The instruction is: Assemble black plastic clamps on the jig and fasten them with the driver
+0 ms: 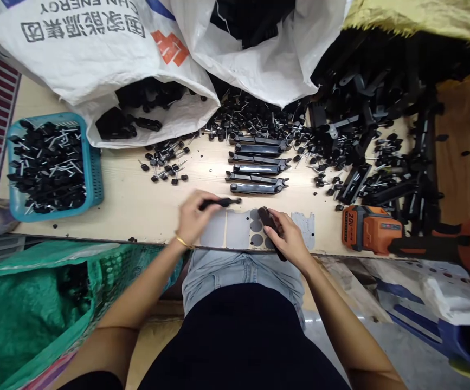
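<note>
My left hand (196,214), somewhat blurred, is closed around a slim black piece (220,202) with a small rounded tip pointing right. In my right hand (289,235) is a long black plastic bar (270,222) with a rounded upper end, tilted over the table's front edge. The two pieces are apart. Grey flat pads (238,230) lie on the table under and between my hands. Just beyond them, several black plastic arms (258,168) are laid side by side in a row, some with forked right ends.
Black knobs with metal pins fill a blue basket (96,176) at left; more knobs (165,162) lie loose. White sacks (84,65) of black parts stand at the back. Black parts (365,124) are heaped at right, behind an orange cordless power tool (375,230). A green sack (23,314) hangs lower left.
</note>
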Demonstrator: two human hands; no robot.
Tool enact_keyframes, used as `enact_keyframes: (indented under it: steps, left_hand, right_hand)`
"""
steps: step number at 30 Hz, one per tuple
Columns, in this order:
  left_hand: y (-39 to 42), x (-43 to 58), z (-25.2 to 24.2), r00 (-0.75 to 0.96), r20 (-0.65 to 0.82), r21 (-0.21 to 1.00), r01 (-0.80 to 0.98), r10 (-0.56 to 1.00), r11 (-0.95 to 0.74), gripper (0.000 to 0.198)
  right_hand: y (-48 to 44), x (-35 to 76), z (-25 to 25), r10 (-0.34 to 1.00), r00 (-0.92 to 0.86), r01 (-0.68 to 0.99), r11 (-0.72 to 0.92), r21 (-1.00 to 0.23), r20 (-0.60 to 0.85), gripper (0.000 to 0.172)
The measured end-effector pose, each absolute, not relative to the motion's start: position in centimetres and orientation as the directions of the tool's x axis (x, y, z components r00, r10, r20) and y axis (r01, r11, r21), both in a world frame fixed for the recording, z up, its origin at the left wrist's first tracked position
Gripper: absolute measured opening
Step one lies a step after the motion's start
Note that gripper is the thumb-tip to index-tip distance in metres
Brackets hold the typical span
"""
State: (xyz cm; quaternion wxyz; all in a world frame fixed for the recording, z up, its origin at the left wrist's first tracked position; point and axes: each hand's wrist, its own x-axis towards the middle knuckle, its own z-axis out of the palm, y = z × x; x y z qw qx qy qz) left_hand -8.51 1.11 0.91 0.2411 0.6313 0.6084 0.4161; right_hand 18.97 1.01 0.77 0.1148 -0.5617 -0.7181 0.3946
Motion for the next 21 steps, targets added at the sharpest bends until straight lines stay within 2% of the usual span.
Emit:
enact_keyframes:
  steps: [2,4,6,10,15,18,21]
  left_hand:
    - [-1.2,-4.8,-1.3,-0.030,0.207,0.768,0.624,0.978,-0.143,0.007]
    - [-2.5,-2.8,-3.1,0.030,0.187,0.677,0.720,0.982,-0.151,0.010]
    - [-3.0,-2.2,-4.1,0.049,0.172,0.633,0.759,0.984,-0.149,0.015]
    - [-2.2,-3.3,-3.5,0.079,0.115,0.644,0.753,0.990,-0.135,0.018]
    - [-1.1,-6.9,1.0,0.312,-0.104,0.689,0.707,0.944,-0.158,0.028]
    - [-0.7,-8.0,3.4,0.289,-0.201,0.532,0.835,0.936,-0.144,0.014]
    - [0.4,-6.4,3.5,0.233,-0.179,0.369,0.917,0.956,-0.154,0.010]
  right_hand:
    - [0.6,17.7,0.8,0.912,-0.294,0.764,0.044,-0.644,-0.287,0.046]
    - [0.1,16.6,0.6,0.941,-0.244,0.814,0.069,-0.577,-0.232,0.045]
    - [-0.4,16.1,0.1,0.961,-0.217,0.823,0.087,-0.562,-0.169,0.044]
    - [-0.6,16.4,-0.5,0.954,-0.260,0.803,0.127,-0.582,-0.149,0.047]
    - [0.5,17.4,-0.7,0.929,-0.325,0.755,0.143,-0.640,-0.175,0.044]
    - [0.9,17.7,-0.9,0.933,-0.321,0.731,0.134,-0.669,-0.163,0.040]
    - [0.9,17.6,-1.1,0.938,-0.313,0.731,0.138,-0.668,-0.148,0.039]
